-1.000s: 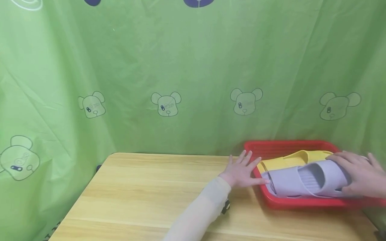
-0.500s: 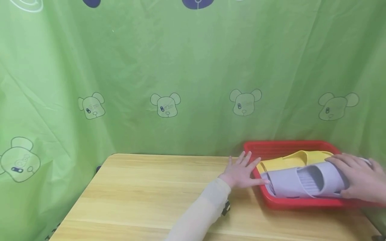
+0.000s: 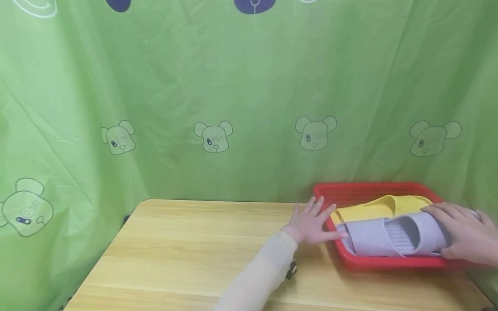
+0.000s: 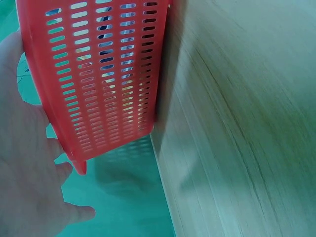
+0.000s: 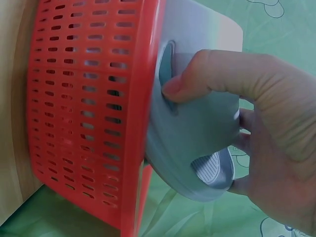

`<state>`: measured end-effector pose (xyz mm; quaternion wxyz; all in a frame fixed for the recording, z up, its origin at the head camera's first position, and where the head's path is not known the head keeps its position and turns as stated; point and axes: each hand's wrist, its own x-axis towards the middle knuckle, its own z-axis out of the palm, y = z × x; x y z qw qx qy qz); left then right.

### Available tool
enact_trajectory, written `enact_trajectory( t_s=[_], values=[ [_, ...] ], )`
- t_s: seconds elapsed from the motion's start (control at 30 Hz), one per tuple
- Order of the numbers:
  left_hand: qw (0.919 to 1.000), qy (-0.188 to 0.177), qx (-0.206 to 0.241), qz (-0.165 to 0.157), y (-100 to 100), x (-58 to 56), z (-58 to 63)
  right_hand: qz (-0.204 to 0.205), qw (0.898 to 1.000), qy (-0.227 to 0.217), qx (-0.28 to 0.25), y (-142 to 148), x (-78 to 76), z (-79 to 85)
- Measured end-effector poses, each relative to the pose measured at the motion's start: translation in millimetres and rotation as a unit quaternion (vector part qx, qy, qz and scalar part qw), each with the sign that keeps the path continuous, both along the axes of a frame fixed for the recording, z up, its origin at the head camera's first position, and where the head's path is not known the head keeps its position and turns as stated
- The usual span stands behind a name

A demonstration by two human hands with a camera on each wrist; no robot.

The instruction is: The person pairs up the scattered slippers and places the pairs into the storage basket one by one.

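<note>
A red plastic basket with slotted walls stands at the table's right side. In it lie a yellow slipper at the back and a lavender slipper in front. My left hand rests on the basket's left rim, fingers spread and straight; the left wrist view shows the palm against the rim. My right hand grips the right end of the lavender slipper. In the right wrist view its thumb presses at a side slot of the slipper, with the other fingers round the far side.
The wooden table stretches to the left of the basket. A green curtain with bear-head prints hangs close behind. A small black object shows beside the left forearm, partly hidden by the sleeve.
The left hand has stayed at the basket's rim. My right hand has shifted slightly on the lavender slipper's right end, its fingers now closer about it. Both slippers remain in the basket.
</note>
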<state>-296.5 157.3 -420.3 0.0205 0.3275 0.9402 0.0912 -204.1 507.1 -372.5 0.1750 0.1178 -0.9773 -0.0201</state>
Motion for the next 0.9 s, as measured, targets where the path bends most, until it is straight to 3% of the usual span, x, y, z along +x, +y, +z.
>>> enact_trajectory(
  t_s=[0.37,0.57,0.9],
  values=[
    [1.0,0.001,0.005,-0.001,-0.3,-0.6,-0.8,0.011,1.0,0.013,-0.004,4.4,-1.6,-1.7],
    [0.9999,0.002,0.012,-0.003,-0.9,-1.2,-2.5,-0.002,0.999,0.0,-0.037,-4.3,3.7,1.4],
    [0.9999,0.0,0.01,-0.004,-1.8,-1.6,-2.7,0.049,0.997,0.02,-0.063,-9.5,4.0,-15.5]
  ],
)
